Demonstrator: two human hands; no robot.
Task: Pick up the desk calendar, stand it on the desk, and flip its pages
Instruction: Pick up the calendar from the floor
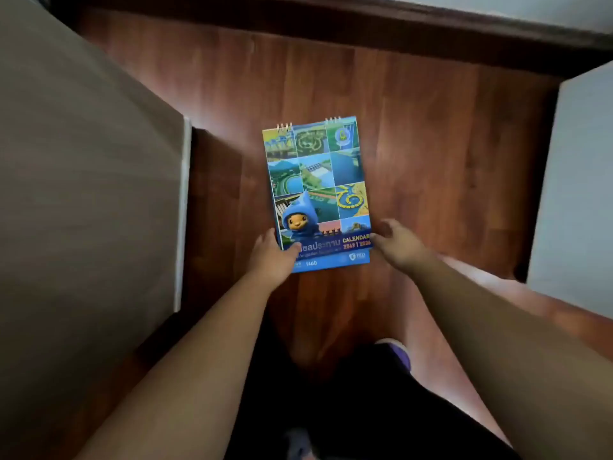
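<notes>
— both grips are on the desk calendar [318, 190], yes? tell me how you have it.

— your left hand [272, 257] pinches the lower left corner, thumb lying over the blue cover near the printed title, the other fingers tucked beneath where they cannot be seen. your right hand [396, 242] presses its fingertips against the lower right edge, beside the word "calendar"; whether those fingers curl under the card i cannot tell.

— and where is the calendar itself?

— it lies flat or nearly flat, cover up, between your two hands, over the red-brown wooden floor [431, 144]. whether it rests on the boards or is lifted just clear of them i cannot tell. its wire binding [284, 126] sits at the far edge, away from you, and the near edge with the blue strip points toward your body.

— what is around it?

— a grey-brown surface [83, 161] with a pale edge fills the left side, well apart from the calendar. a pale panel [577, 194] stands at the right. a dark baseboard [365, 24] runs across the top. below, between your forearms, you see dark clothing and a foot in a purple slipper [396, 351] on the floor.

— does the calendar stand yet?

— no, it is folded shut, its cover with the blue hooded mascot [298, 219] facing up.
</notes>
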